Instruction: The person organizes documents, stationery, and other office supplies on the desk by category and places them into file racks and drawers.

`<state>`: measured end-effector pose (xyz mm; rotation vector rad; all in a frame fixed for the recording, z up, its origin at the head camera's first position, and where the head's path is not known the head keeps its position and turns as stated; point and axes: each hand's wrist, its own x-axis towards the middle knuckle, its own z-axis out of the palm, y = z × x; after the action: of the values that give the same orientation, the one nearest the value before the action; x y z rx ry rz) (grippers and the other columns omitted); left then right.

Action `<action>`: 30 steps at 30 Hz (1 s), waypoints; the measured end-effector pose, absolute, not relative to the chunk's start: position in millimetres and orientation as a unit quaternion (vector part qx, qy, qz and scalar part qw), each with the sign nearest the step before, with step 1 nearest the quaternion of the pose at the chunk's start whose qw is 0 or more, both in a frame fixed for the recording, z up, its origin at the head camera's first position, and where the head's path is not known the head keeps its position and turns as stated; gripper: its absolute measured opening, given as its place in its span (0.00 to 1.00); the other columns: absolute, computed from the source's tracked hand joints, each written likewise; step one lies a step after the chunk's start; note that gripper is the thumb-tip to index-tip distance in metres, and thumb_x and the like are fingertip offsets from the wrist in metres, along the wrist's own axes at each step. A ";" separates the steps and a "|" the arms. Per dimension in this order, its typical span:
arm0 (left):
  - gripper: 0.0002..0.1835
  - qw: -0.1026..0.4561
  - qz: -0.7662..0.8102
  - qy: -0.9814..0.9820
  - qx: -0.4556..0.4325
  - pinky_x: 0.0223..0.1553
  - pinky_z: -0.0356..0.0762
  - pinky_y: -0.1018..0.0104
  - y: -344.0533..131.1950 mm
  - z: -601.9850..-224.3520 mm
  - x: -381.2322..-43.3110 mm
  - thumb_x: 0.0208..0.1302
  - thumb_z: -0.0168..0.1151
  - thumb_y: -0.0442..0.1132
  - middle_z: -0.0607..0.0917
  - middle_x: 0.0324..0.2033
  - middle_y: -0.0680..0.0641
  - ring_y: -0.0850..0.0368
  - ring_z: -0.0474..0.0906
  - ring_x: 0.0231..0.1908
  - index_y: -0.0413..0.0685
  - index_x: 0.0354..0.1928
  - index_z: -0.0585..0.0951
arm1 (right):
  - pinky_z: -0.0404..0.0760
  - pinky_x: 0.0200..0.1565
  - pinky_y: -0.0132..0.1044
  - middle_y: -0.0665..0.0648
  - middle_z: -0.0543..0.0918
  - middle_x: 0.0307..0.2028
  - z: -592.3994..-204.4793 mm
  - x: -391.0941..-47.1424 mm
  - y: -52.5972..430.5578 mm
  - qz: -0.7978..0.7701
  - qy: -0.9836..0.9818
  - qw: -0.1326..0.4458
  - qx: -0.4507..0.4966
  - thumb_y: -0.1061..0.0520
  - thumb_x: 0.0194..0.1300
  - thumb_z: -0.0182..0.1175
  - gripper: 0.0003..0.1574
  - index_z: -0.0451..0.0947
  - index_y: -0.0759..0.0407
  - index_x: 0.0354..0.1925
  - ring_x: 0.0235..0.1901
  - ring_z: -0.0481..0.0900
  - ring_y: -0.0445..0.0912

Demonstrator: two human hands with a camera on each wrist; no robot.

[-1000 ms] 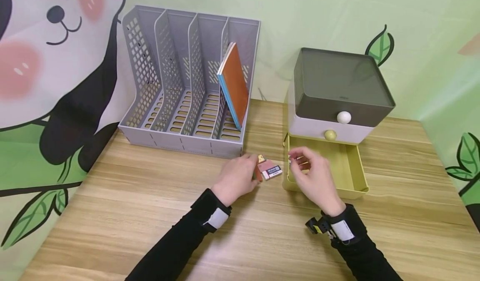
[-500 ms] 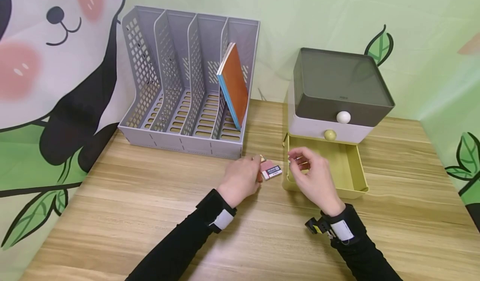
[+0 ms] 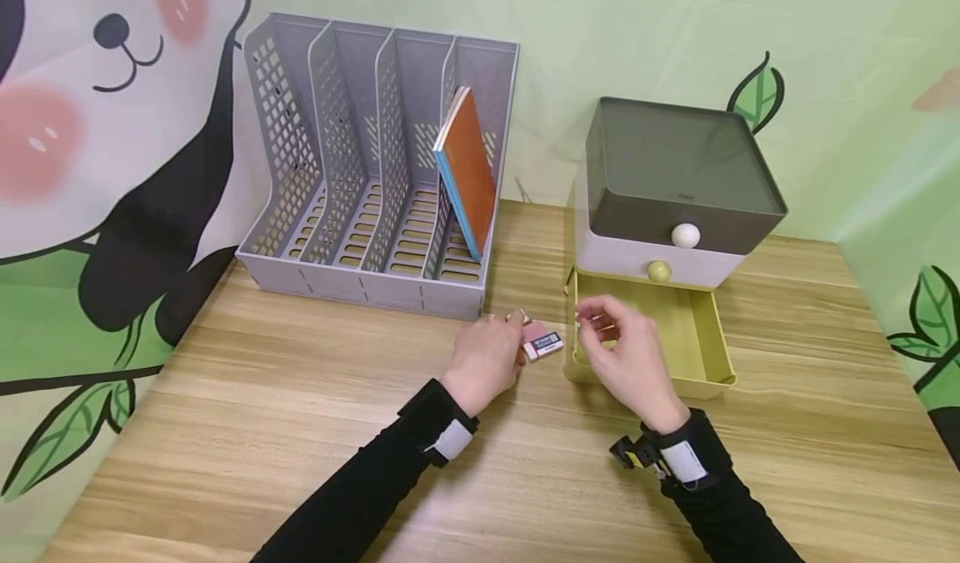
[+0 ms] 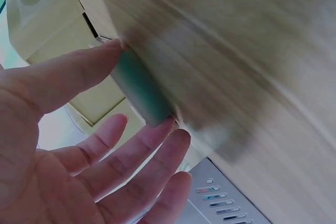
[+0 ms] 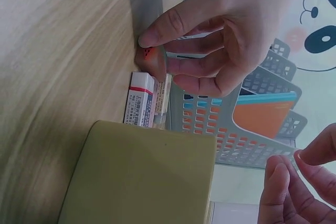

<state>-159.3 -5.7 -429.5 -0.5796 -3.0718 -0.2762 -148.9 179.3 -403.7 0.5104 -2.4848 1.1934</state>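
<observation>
My left hand (image 3: 487, 354) is low over the table, left of the yellow drawer (image 3: 686, 325). Its thumb and fingers pinch a watermelon-slice eraser, whose green rind (image 4: 142, 90) shows in the left wrist view and whose red-orange side with black dots (image 5: 151, 61) shows in the right wrist view. Right beside it lie a white and dark-blue boxed eraser (image 3: 543, 345), a pink piece (image 3: 535, 329) and a small yellowish one, partly behind the fingers. Over the drawer's left side hovers my right hand (image 3: 630, 354), fingers loosely curled, with nothing visible between fingertips and thumb.
Behind the left hand stands a grey file rack (image 3: 375, 289) with orange and blue notebooks (image 3: 472, 179) leaning in its rightmost slot. The drawer unit (image 3: 682, 163), dark grey on top, is at the back right. Its pulled-out bottom drawer juts toward the right wrist.
My left hand has shifted slightly to the right with the watermelon eraser, covering more of the yellowish piece. The right hand has stayed over the drawer's left side.
</observation>
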 end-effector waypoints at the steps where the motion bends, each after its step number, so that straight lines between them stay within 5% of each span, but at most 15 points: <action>1: 0.22 0.003 -0.088 -0.979 -0.185 0.27 0.80 0.56 -5.9 -429.8 -159.6 0.50 0.70 0.43 0.84 0.34 0.44 0.49 0.81 0.32 0.45 0.46 0.74 | 0.82 0.29 0.40 0.57 0.84 0.32 -403.8 -149.1 179.3 0.419 -0.874 0.169 0.180 0.68 0.58 0.58 0.09 0.80 0.62 0.38 0.28 0.80 0.44; 13: 0.19 0.034 -0.135 -0.968 -0.206 0.28 0.79 0.57 -18.4 -431.9 -159.0 0.49 0.71 0.41 0.82 0.30 0.48 0.50 0.80 0.31 0.46 0.40 0.73 | 0.81 0.30 0.38 0.56 0.84 0.32 -404.1 -150.3 179.6 0.419 -0.877 0.161 0.171 0.67 0.58 0.58 0.09 0.80 0.61 0.39 0.29 0.79 0.43; 30: 0.27 0.078 -0.252 -0.934 -0.242 0.32 0.79 0.62 -39.3 -419.3 -156.0 0.44 0.72 0.37 0.81 0.36 0.47 0.53 0.79 0.33 0.44 0.48 0.73 | 0.79 0.28 0.31 0.65 0.84 0.33 -378.9 -141.0 171.8 0.464 -0.861 0.130 0.163 0.75 0.57 0.56 0.10 0.78 0.71 0.38 0.29 0.79 0.51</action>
<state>-156.0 -39.3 -419.3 -0.7249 -2.7961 -0.7542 -141.0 171.8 -378.9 0.4734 -2.5003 1.3484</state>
